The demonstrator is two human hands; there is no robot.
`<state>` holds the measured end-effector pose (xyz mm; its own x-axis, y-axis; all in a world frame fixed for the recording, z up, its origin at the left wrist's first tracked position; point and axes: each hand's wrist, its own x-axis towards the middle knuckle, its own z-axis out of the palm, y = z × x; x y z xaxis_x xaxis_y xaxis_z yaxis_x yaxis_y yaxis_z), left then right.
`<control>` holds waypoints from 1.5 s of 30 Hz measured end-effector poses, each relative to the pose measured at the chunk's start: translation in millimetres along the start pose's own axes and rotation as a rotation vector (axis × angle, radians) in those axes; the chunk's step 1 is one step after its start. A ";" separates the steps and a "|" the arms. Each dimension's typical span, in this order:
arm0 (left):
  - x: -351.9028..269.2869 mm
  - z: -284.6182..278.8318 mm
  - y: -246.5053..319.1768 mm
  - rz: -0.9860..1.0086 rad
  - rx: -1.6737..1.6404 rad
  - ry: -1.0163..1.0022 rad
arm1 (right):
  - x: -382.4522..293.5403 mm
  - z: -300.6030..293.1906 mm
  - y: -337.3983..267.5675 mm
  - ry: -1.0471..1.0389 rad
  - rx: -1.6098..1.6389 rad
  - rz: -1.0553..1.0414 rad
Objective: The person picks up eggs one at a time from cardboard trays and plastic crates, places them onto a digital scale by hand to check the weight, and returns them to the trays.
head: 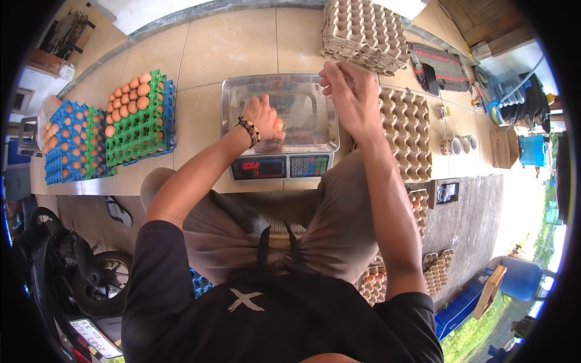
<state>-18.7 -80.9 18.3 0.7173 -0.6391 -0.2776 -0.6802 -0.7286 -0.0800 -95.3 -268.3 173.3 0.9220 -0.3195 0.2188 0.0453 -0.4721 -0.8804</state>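
Note:
My left hand (263, 119) is over the steel pan (299, 131) of a digital weighing scale, its fingers around a brown egg (278, 125) at the pan's middle. The scale's lit display (258, 166) and keypad (309, 166) face me. Above the pan's right edge is my right hand (352, 93), fingers curled, beside grey pulp egg trays (406, 136); its palm is partly hidden, so I cannot tell if it holds anything. To the left, brown eggs (131, 107) partly fill a green plastic egg tray (136, 138) on top of a stack.
Blue and green trays of eggs (75, 145) stand farther left. A tall stack of pulp trays (363, 34) is at the back right, near a phone (430, 79) and a woven mat (447, 68). Cups (456, 145) stand at the right; a motorcycle (81, 272) is at lower left.

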 end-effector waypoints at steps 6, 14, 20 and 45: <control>-12.1 -26.3 -59.8 0.113 -0.454 0.161 | -1.0 -18.5 -21.0 -0.236 -0.134 -0.061; -69.6 -75.9 -6.0 0.166 -1.695 -0.162 | -43.4 34.0 16.3 -0.485 -0.057 -0.140; -57.6 -44.9 -3.8 0.107 -1.525 -0.257 | -65.0 42.7 53.4 -0.520 -0.141 -0.244; -176.4 93.0 -343.6 -0.781 -0.285 0.835 | -60.6 118.4 74.8 -0.589 -0.598 -0.447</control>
<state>74.5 305.1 5.8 0.8729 0.1187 0.4732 -0.0300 -0.9550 0.2950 -102.2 -187.0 44.4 0.9201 0.3806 0.0926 0.3866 -0.8448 -0.3698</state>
